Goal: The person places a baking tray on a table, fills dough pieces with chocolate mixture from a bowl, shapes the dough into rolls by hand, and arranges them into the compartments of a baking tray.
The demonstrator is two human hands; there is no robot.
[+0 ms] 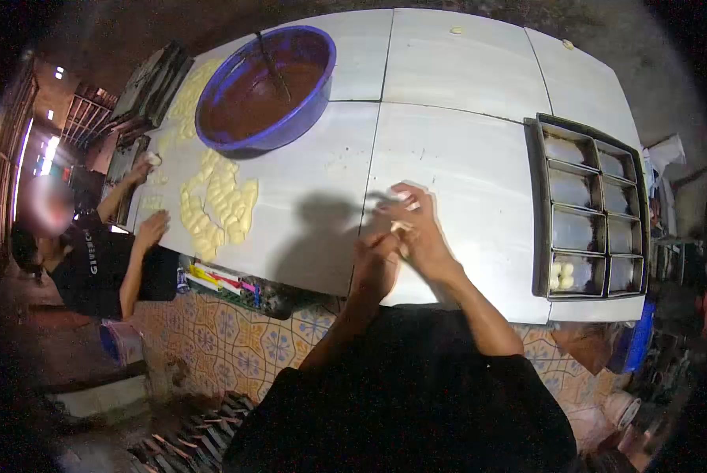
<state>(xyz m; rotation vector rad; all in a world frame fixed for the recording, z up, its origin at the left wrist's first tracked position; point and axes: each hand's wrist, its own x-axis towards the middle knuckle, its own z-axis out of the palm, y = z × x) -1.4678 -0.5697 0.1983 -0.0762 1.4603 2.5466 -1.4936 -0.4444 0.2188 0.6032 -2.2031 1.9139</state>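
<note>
Both hands meet above the white tiled table near its front edge. My left hand [377,256] has its fingers curled together around a small pale piece of dough [401,229]. Against the same piece is my right hand [420,225], its thumb side touching the dough and its upper fingers bent and partly spread. Much of the dough is hidden by the fingers. To the left on the table lie rows of pale dough pieces [231,197]. Two columns of dark metal tins [576,225] stand at the right, with several dough balls [561,275] in the near left compartment.
A blue-purple basin [322,98] of brown filling with a utensil stands at the back left. A co-worker [93,252] at the left has both hands by the dough. Dark stacked trays [150,87] are behind. Small dough bits [455,30] lie at the far edge.
</note>
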